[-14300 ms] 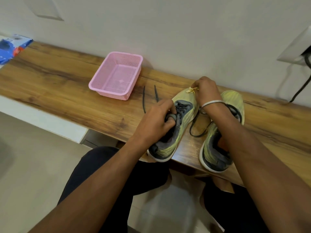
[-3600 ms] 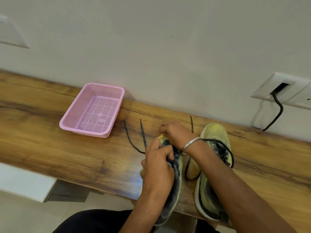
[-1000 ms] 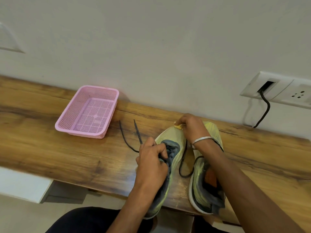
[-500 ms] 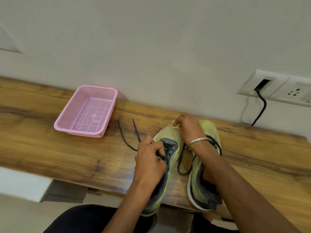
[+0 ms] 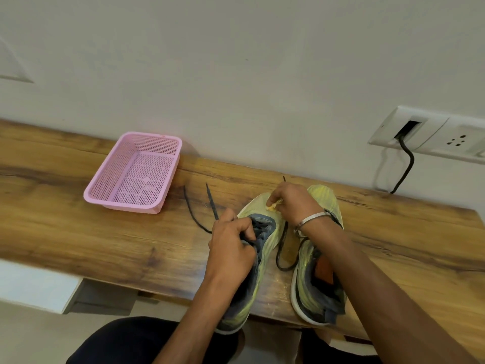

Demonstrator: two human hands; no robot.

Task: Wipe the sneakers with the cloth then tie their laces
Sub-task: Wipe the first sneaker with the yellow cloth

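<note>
1. I count two sneakers on the desk point(image 5: 105, 243), side by side, toes toward the wall: left sneaker point(image 5: 258, 248), right sneaker point(image 5: 312, 279).
2. Left hand point(image 5: 232, 248): fingers curled round the tongue and lace area of the left sneaker, gripping it.
3. Right hand point(image 5: 291, 203): fingers pinch one small yellow cloth point(image 5: 273, 204) against the toe of the left sneaker. One metal bangle point(image 5: 311, 222) on that wrist.
4. Laces: two loose dark lace ends point(image 5: 199, 206) lie on the desk left of the left sneaker; one dark lace loop point(image 5: 282, 256) lies between the two sneakers. No tied knot visible from here.
5. One pink basket point(image 5: 136, 174) on the desk, left of the sneakers and apart from them.
6. One wall socket plate point(image 5: 430, 135), one black cable point(image 5: 405, 164) hanging from it.
</note>
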